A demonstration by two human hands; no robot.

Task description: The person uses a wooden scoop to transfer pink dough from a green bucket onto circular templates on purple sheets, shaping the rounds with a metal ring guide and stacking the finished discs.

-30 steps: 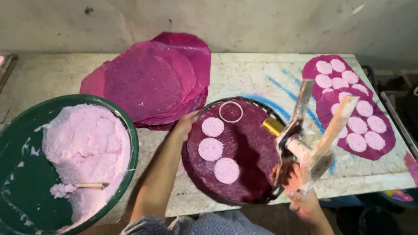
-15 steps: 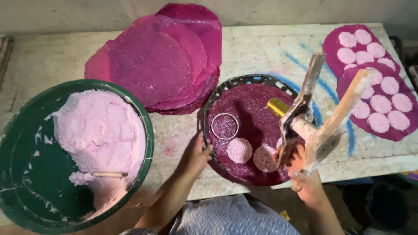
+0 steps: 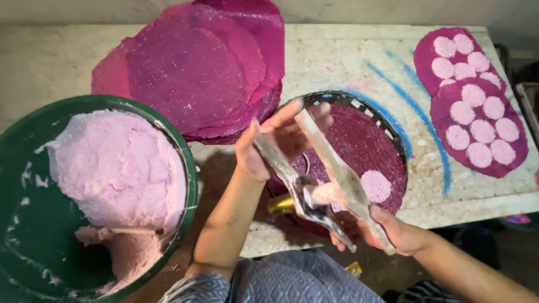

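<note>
**Two hands on a hinged press above the round tray**

While the right hand (image 3: 387,233) at the lower middle of the frame clenches the lower ends of a two-armed wooden press (image 3: 323,179), the left hand (image 3: 275,140) lies open against the upper ends, fingers spread, palm on the nearer arm rather than wrapped round it. The press runs with its long axis from the lower right up toward the centre of the frame, its arms parting in a narrow V; a dab of pale pink dough (image 3: 325,193) sits between them near the hinge end, just above the right hand's grip. So the right hand grasps the tool firmly, and the left merely touches it, released.

Directly beneath the press lies a round woven tray (image 3: 359,104) lined with a dark magenta sheet (image 3: 365,146); one pressed pink disc (image 3: 375,186) rests on it, just right of the press and near the right hand. A small ring mould, half hidden behind the left hand, lies on the same sheet.

At the left stands a green basin (image 3: 188,185) holding a heap of pink dough with a stick in it. Magenta sheets (image 3: 191,73) are stacked at the upper centre of the surface (image 3: 348,56). Two sheets covered with finished discs (image 3: 477,106) lie at the upper right.
</note>
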